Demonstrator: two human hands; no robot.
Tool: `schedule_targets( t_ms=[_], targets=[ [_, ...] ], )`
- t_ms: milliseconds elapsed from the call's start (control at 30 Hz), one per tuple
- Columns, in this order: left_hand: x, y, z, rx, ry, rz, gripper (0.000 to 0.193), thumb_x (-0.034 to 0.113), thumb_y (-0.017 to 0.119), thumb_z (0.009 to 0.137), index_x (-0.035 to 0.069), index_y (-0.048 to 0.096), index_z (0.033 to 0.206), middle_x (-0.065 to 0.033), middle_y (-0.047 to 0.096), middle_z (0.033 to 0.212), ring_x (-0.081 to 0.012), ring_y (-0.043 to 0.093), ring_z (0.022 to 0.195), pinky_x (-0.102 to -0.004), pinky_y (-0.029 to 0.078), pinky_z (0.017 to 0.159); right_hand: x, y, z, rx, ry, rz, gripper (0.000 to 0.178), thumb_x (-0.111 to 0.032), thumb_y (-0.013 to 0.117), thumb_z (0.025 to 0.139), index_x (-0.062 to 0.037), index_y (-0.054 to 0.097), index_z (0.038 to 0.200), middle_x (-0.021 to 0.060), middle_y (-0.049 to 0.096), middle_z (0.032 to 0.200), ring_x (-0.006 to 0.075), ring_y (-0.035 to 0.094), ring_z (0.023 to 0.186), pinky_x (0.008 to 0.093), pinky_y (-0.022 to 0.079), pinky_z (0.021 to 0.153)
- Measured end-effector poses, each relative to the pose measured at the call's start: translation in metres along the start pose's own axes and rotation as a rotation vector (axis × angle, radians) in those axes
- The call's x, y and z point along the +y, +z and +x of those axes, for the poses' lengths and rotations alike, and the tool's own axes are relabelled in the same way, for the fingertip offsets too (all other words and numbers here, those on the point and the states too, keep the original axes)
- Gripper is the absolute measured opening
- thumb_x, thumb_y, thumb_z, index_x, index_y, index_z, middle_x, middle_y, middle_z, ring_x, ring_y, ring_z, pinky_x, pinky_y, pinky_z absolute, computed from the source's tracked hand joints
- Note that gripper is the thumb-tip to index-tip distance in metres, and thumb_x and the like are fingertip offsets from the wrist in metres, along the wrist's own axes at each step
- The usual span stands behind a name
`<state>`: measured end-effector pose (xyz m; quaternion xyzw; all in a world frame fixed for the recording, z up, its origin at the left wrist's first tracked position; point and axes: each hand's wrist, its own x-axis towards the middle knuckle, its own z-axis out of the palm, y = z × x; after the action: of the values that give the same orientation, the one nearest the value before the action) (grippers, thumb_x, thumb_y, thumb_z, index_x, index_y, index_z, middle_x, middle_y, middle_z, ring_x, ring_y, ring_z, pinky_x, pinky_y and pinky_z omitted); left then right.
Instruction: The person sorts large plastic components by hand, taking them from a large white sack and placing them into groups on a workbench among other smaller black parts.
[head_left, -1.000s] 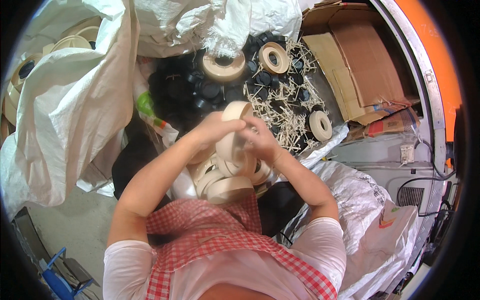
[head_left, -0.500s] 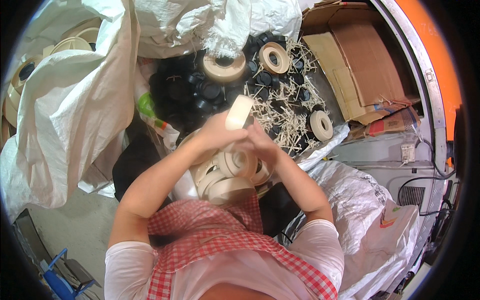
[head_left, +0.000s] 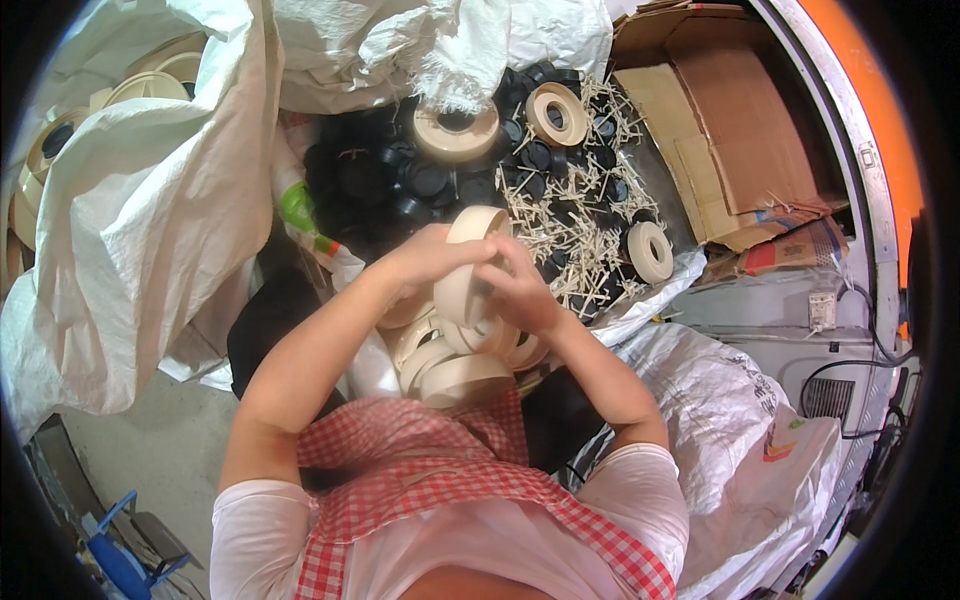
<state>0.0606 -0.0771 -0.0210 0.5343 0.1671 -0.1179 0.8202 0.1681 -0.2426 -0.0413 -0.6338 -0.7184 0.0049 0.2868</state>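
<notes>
Between my hands a cream plastic ring (head_left: 457,295) stands on edge, raised above the lap. My left hand (head_left: 418,262) grips its left side, thumb across the rim. My right hand (head_left: 525,290) is closed at its right side, fingertips at the opening; whether they pinch a small part there is hidden. Below, several more cream rings (head_left: 462,382) are piled against my checked apron. In front of my hands lie black round plastic parts (head_left: 425,182) with pale T-shaped sticks (head_left: 570,215) scattered over the right part.
Cream rings rest on the black parts, one at the back (head_left: 456,140) and another at the right (head_left: 650,252). A white woven sack (head_left: 150,230) holding cream pieces stands left. Cardboard boxes (head_left: 740,130) are at the back right, crumpled white sacks (head_left: 710,410) at the near right.
The held ring has come down a little toward the lap and turned, showing more of its side. My right hand's fingers have moved up to its opening.
</notes>
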Motion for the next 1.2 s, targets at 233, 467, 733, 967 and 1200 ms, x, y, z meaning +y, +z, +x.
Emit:
schedule_targets(
  t_ms=[233, 467, 733, 967, 1200],
  targets=[
    [0.003, 0.014, -0.006, 0.067, 0.230, 0.112, 0.049, 0.019, 0.070, 0.076, 0.002, 0.051, 0.119, -0.0026, 0.059, 0.099, -0.0093, 0.055, 0.088, -0.0243, 0.046, 0.077, 0.006, 0.014, -0.001, 0.093, 0.830, 1.211, 0.063, 0.002, 0.067, 0.063, -0.0025, 0.044, 0.122, 0.0145, 0.049, 0.116, 0.0293, 0.051, 0.108, 0.0391, 0.048, 0.081],
    [0.000, 0.015, -0.006, 0.122, 0.239, 0.165, 0.050, 0.019, 0.070, 0.076, 0.002, 0.051, 0.120, -0.0034, 0.060, 0.099, -0.0100, 0.056, 0.087, -0.0251, 0.047, 0.077, 0.013, 0.009, -0.004, -0.046, 0.685, 1.553, 0.085, -0.010, 0.062, 0.084, -0.0038, 0.001, 0.143, 0.0208, 0.044, 0.130, 0.0264, 0.055, 0.108, 0.0339, 0.050, 0.087],
    [-0.023, -0.004, 0.018, 0.357, 0.329, 0.170, 0.049, 0.017, 0.070, 0.076, 0.002, 0.051, 0.118, -0.0044, 0.060, 0.103, -0.0116, 0.056, 0.088, -0.0267, 0.048, 0.077, 0.016, 0.003, -0.008, -0.022, 0.675, 1.130, 0.057, -0.033, 0.058, 0.086, -0.0011, 0.040, 0.130, 0.0088, 0.064, 0.086, 0.0159, 0.061, 0.067, 0.0296, 0.050, 0.058],
    [-0.078, -0.072, 0.050, 1.217, -0.088, 0.554, 0.110, 0.039, 0.074, 0.069, -0.008, 0.007, 0.141, -0.0279, 0.026, 0.143, -0.0359, 0.030, 0.132, -0.0385, 0.027, 0.107, 0.137, 0.051, -0.135, -0.139, 1.144, -0.198, 0.051, -0.025, 0.069, 0.072, -0.0004, 0.056, 0.114, 0.0230, 0.061, 0.104, 0.0375, 0.057, 0.100, 0.0417, 0.045, 0.088],
    [-0.096, -0.038, -0.005, 0.274, -0.220, 0.965, 0.081, 0.048, 0.073, 0.066, -0.004, 0.049, 0.124, -0.0267, 0.060, 0.107, -0.0355, 0.058, 0.103, -0.0361, 0.045, 0.089, 0.158, 0.097, -0.174, -0.313, 1.104, -0.366, 0.031, -0.017, 0.065, 0.072, -0.0015, 0.059, 0.099, 0.0235, 0.062, 0.099, 0.0373, 0.058, 0.095, 0.0449, 0.046, 0.083]
  ],
)
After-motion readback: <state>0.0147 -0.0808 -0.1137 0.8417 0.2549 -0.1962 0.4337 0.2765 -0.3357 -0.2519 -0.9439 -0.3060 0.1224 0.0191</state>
